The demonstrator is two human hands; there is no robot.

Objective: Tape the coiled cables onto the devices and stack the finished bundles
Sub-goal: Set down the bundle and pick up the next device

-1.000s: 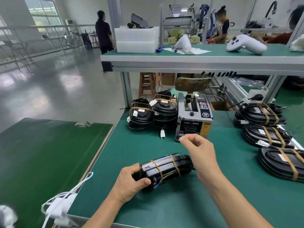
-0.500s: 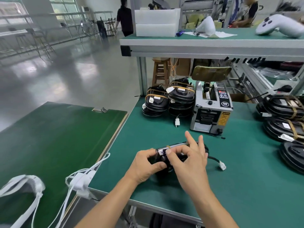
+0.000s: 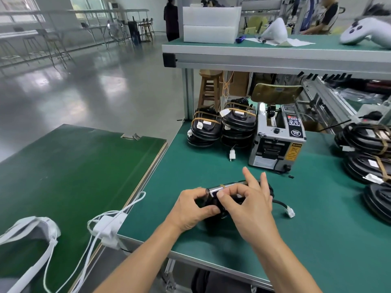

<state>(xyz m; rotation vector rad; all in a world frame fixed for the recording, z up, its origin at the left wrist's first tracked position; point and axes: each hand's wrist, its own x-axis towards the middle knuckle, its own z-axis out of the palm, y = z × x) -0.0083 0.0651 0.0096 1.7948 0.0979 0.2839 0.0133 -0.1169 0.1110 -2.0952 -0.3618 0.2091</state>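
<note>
**Black device held in both hands near the front edge**

Black plastic, wound with cable and crossed by a strip of brown tape, is what we see between the two hands: the device (image 3: pixel 220 192) sits low over the green tabletop (image 3: pixel 317 240), close to its front edge. The left hand (image 3: pixel 190 210) grips the device's left end, thumb curled along the near side. The right hand (image 3: pixel 251 208) pinches the top of the device with thumb and forefinger, its other fingers raised and spread. A short cable with a white connector (image 3: pixel 289 212) trails from the device's right end and lies on the tabletop.

Toward the back left corner we find two stacks of finished bundles (image 3: pixel 222 127), each bound with brown tape, touching side by side. Just beside them on the right stands a grey tape dispenser (image 3: pixel 277 142). Along the right edge lie more taped bundles (image 3: pixel 368 153), partly cut off by the frame. A white strap (image 3: pixel 110 223) hangs over the front left corner.
</note>
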